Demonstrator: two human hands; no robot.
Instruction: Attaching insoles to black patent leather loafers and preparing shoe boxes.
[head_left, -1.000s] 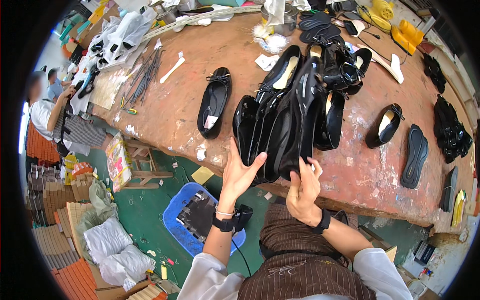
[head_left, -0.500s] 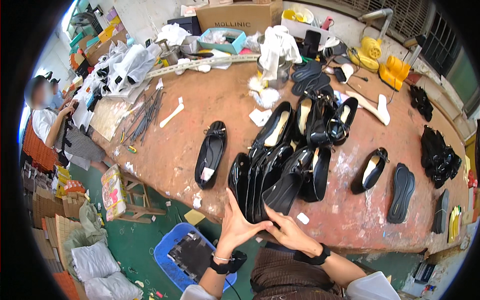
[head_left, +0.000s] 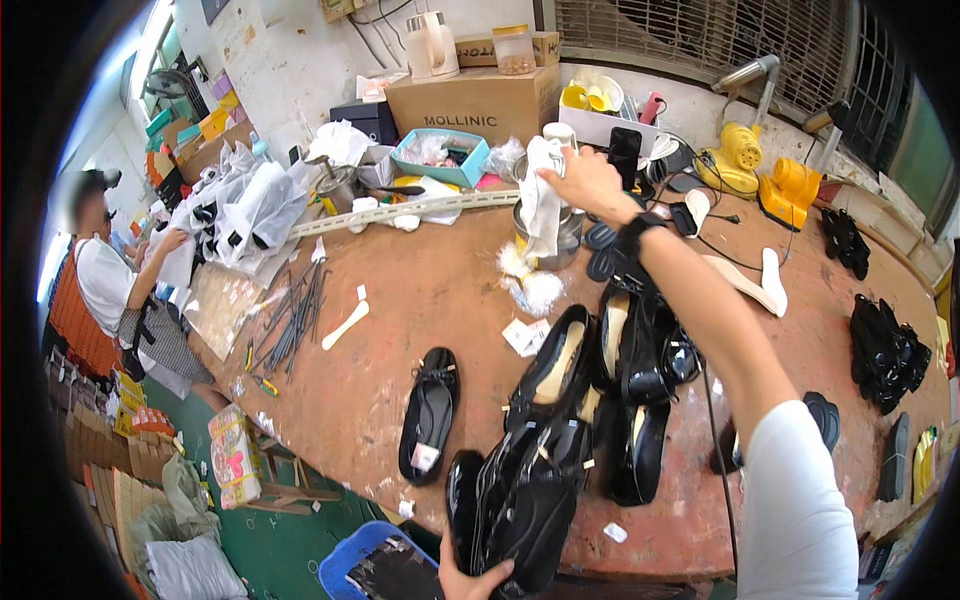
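Note:
My right hand (head_left: 590,182) reaches far across the table, its fingers closed on a white cloth (head_left: 543,215) that hangs over a metal can (head_left: 565,240). At the near table edge, my left hand (head_left: 470,578) is wrapped around the near ends of a tight row of glossy black flat shoes (head_left: 540,490); its thumb shows and its other fingers are mostly hidden. Beyond this row stand more black shoes with pale insoles (head_left: 558,365). A single black bow shoe (head_left: 430,415) with a small white label inside lies apart on the left.
Black insoles (head_left: 602,250) lie beside the can. Yellow blowers (head_left: 735,160), dark bundles (head_left: 885,350) and a white shoe form (head_left: 772,285) are on the right. A blue box (head_left: 440,158) stands at the back. A blue crate (head_left: 375,560) is below. Another person (head_left: 110,270) sits at left.
My right hand has left the near shoe ends and gone up to the white cloth. My left hand stays at the shoe row. The view has tilted up, showing more of the back wall.

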